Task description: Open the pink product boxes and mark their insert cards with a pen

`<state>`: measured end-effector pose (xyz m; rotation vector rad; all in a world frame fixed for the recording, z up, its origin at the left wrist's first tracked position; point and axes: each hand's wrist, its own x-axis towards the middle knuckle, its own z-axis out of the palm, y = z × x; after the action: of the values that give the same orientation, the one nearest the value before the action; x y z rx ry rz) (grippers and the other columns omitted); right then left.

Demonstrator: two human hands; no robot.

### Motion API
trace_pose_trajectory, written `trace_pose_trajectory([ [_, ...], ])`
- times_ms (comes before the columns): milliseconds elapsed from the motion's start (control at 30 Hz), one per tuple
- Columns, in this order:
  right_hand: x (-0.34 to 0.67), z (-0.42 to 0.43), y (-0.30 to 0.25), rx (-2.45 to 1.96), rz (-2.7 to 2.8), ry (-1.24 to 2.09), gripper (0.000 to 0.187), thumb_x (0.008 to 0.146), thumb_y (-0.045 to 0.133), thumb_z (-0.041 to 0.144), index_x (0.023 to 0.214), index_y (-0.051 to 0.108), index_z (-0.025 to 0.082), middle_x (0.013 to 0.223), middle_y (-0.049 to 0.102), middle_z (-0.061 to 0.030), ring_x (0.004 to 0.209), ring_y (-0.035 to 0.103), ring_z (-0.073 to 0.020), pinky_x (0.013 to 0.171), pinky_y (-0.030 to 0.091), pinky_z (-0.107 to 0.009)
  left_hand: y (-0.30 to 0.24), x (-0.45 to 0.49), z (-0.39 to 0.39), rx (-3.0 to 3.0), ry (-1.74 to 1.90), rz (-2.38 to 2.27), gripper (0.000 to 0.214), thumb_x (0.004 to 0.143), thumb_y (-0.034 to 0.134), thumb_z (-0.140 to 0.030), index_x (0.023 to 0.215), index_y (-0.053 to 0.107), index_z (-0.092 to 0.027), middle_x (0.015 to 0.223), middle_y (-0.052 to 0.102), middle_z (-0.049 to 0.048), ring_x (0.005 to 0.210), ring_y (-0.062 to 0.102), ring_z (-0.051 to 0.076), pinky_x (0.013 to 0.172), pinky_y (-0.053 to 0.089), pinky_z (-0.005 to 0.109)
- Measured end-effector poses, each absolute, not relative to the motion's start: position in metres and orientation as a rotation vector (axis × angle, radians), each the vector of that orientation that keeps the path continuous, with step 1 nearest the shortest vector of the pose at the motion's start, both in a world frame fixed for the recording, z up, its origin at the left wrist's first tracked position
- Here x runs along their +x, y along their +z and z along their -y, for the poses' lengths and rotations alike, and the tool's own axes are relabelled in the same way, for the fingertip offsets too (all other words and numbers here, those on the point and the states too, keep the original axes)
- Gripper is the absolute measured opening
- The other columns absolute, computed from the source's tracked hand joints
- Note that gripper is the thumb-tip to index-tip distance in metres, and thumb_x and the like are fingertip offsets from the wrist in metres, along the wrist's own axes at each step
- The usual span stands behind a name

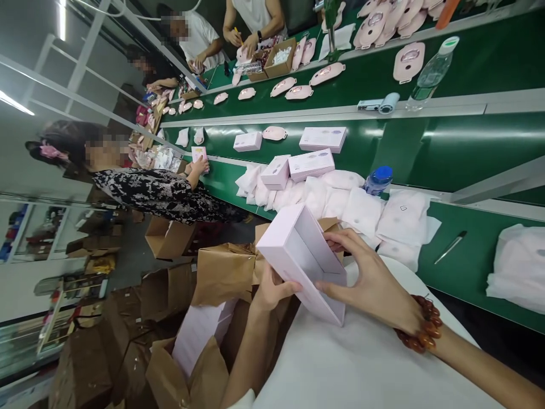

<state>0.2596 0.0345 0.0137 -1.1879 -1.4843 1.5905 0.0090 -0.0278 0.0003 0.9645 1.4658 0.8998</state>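
A steeply tilted view shows a green conveyor (477, 267) from 12 to 3 o'clock, holding white pads (361, 210). Brown cartons (170, 238) sit at 8 o'clock. At 6 o'clock, the left hand (275, 289) and right hand (366, 284) grasp an open pink box (298, 261), its lower end apparently cut off by fingers. A beaded bracelet (421, 324) circles the right wrist.

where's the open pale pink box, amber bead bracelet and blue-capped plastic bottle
open pale pink box (276, 244): head view, outer wall
amber bead bracelet (421, 325): head view, middle beads
blue-capped plastic bottle (383, 175): head view, blue cap
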Motion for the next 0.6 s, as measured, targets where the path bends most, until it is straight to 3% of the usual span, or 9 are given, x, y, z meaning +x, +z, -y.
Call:
trace_pose_trajectory([
  [67, 0.258, -0.032, 0.010, -1.246, 1.467, 1.536, 0.070, 0.080, 0.093, 0.061, 0.137, 0.071, 0.028, 0.127, 0.068, -0.0101, 0.115, 0.072, -0.0322, 0.103, 0.070, -0.054, 0.017, 0.029, 0.036, 1.053, 0.999, -1.540, 0.119, 0.083, 0.096, -0.066, 0.179, 0.033, -0.032, 0.152, 0.072, 0.0146, 0.144, 0.069, 0.038, 0.122, 0.058, 0.052],
  [133, 0.256, -0.027, 0.006, -1.282, 1.472, 1.477, 0.069, 0.083, 0.091, 0.061, 0.139, 0.070, 0.027, 0.127, 0.067, -0.0108, 0.116, 0.071, -0.0332, 0.105, 0.069, -0.057, 0.034, 0.049, 0.043, 1.149, 0.965, -1.613, 0.138, 0.093, 0.093, -0.050, 0.185, -0.009, -0.038, 0.169, 0.061, 0.0172, 0.149, 0.066, 0.035, 0.126, 0.055, 0.054],
  [167, 0.255, -0.025, 0.005, -1.287, 1.486, 1.454, 0.069, 0.084, 0.089, 0.061, 0.141, 0.069, 0.027, 0.127, 0.066, -0.0111, 0.116, 0.071, -0.0336, 0.106, 0.068, -0.058, 0.042, 0.058, 0.046, 1.168, 0.922, -1.656, 0.144, 0.093, 0.093, -0.044, 0.183, -0.020, -0.039, 0.171, 0.059, 0.0182, 0.146, 0.069, 0.034, 0.123, 0.058, 0.054],
  [233, 0.254, -0.021, 0.003, -1.287, 1.520, 1.422, 0.068, 0.088, 0.086, 0.060, 0.144, 0.067, 0.027, 0.127, 0.066, -0.0112, 0.117, 0.070, -0.0340, 0.107, 0.068, -0.059, 0.055, 0.070, 0.051, 1.149, 0.857, -1.727, 0.149, 0.092, 0.094, -0.037, 0.182, -0.025, -0.038, 0.169, 0.061, 0.0199, 0.137, 0.074, 0.034, 0.114, 0.064, 0.053],
  [433, 0.258, -0.017, 0.003, -1.285, 1.577, 1.384, 0.073, 0.089, 0.087, 0.069, 0.147, 0.064, 0.029, 0.131, 0.065, -0.0107, 0.120, 0.070, -0.0344, 0.104, 0.069, -0.056, 0.066, 0.073, 0.057, 1.103, 0.862, -1.664, 0.142, 0.092, 0.094, -0.035, 0.184, -0.015, -0.037, 0.161, 0.066, 0.0195, 0.127, 0.079, 0.033, 0.107, 0.069, 0.049],
  [533, 0.261, -0.018, 0.004, -1.276, 1.570, 1.400, 0.076, 0.090, 0.084, 0.079, 0.146, 0.066, 0.032, 0.132, 0.065, -0.0097, 0.119, 0.071, -0.0336, 0.105, 0.069, -0.055, 0.063, 0.074, 0.061, 1.085, 0.923, -1.649, 0.131, 0.101, 0.084, -0.035, 0.183, -0.017, -0.035, 0.138, 0.075, 0.0137, 0.113, 0.081, 0.030, 0.100, 0.070, 0.047],
  [600, 0.263, -0.019, 0.005, -1.290, 1.557, 1.429, 0.080, 0.087, 0.083, 0.086, 0.143, 0.068, 0.031, 0.129, 0.066, -0.0096, 0.117, 0.071, -0.0336, 0.103, 0.069, -0.055, 0.062, 0.077, 0.062, 1.072, 0.956, -1.640, 0.127, 0.103, 0.080, -0.035, 0.183, -0.019, -0.036, 0.142, 0.073, 0.0146, 0.115, 0.080, 0.030, 0.101, 0.070, 0.048],
])
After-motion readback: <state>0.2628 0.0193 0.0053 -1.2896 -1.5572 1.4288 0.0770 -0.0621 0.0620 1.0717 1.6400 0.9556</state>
